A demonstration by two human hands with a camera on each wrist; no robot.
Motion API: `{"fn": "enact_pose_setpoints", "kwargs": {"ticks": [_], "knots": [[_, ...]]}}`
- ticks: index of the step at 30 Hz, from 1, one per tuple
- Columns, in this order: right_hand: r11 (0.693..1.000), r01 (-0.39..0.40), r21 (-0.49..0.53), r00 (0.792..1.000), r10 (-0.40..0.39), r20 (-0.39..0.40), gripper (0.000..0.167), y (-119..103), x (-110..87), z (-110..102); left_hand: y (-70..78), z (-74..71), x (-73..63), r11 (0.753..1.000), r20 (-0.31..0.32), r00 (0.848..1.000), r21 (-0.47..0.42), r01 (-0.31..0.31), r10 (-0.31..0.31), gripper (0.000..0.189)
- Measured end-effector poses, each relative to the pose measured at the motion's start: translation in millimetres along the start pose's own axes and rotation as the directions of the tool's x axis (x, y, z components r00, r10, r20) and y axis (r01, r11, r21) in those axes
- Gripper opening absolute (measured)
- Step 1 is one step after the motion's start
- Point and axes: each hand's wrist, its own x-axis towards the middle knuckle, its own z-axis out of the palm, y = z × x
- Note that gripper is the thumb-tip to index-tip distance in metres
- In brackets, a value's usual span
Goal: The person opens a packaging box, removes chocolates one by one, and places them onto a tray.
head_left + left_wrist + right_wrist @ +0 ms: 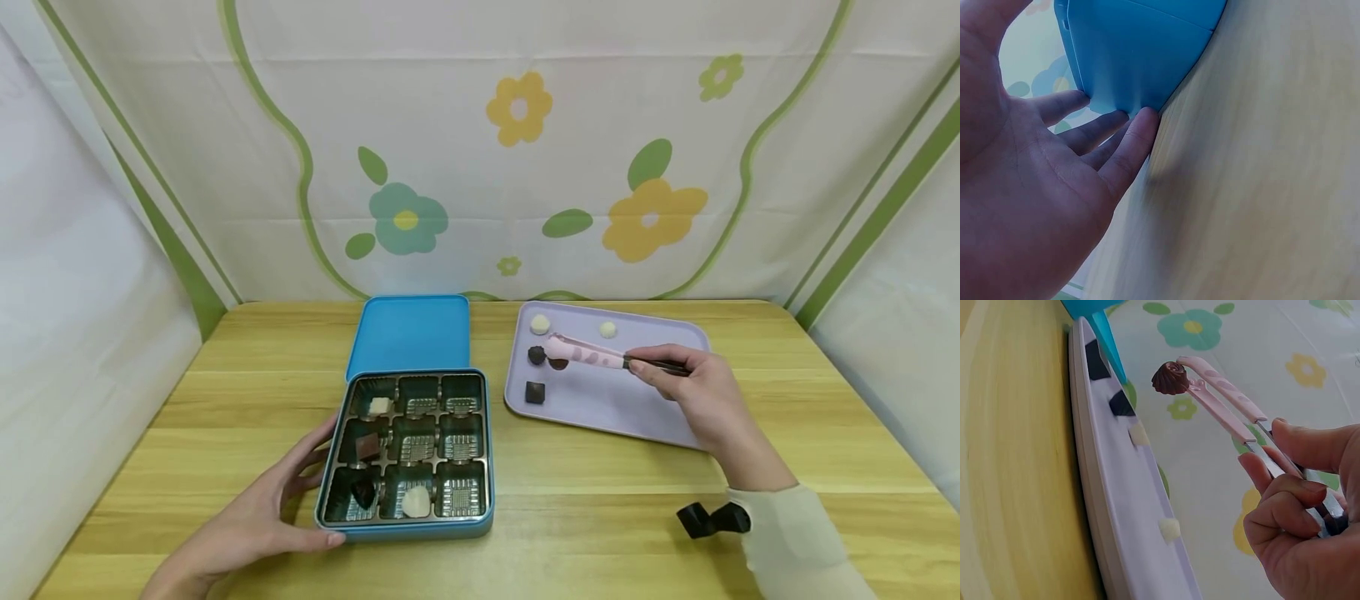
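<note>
My right hand (701,392) grips a pair of tongs (1222,415) with pink tips and metal arms. Between those tips is a swirled brown chocolate (1169,379), held up over the lilac tray (600,408). On the tray lie a dark round chocolate (536,355), a dark square one (535,392) and two white pieces, one at the back left (539,324). My left hand (255,508) touches the left side and front corner of a blue tin (450,530), its fingers nearly straight. Inside the tin, a divided insert holds several chocolates, among them a brown square (367,447) and a white piece (416,502).
Behind the tin lies its blue lid (412,333). A wooden table (570,517) carries everything, with a flower-patterned cloth (450,125) hanging at the back and white cloth at both sides. A black strap piece (712,520) sticks out by the right sleeve.
</note>
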Motion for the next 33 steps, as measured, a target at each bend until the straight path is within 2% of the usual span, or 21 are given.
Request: {"fn": "enact_pose_setpoints", "kwargs": {"ticks": [8, 12, 17, 22, 26, 33], "knots": [[0.994, -0.110, 0.016, 0.994, 0.110, -0.011, 0.039, 14.5, 9.3, -9.9, -1.1, 0.6, -0.7, 1.000, -0.001, 1.000, 0.003, -0.022, 0.022, 0.116], [0.984, -0.157, 0.083, 0.987, 0.159, -0.017, 0.027, 23.0, 13.6, -16.6, -1.5, 0.6, -1.2, 1.000, 0.000, 1.000, 0.004, -0.012, 0.012, 0.116], [0.966, -0.194, 0.169, 0.980, 0.197, 0.001, 0.005, 30.7, 16.7, -26.8, -3.0, -0.3, -1.6, 1.000, -0.002, 1.000, 0.012, -0.029, 0.029, 0.117], [0.950, -0.222, 0.218, 0.974, 0.226, 0.009, 0.010, 33.9, 18.0, -33.5, -5.7, -1.6, -0.7, 0.999, 0.000, 0.999, 0.011, -0.036, 0.036, 0.118], [0.947, -0.234, 0.220, 0.971, 0.240, 0.002, 0.013, 35.7, 18.5, -37.5, -7.7, -2.4, -0.6, 0.999, 0.003, 0.999, 0.016, -0.048, 0.048, 0.119], [0.928, -0.257, 0.271, 0.963, 0.268, -0.004, 0.018, 39.6, 18.5, -42.7, -3.2, -0.6, -0.2, 0.999, -0.007, 0.999, 0.017, -0.033, 0.033, 0.117]]}}
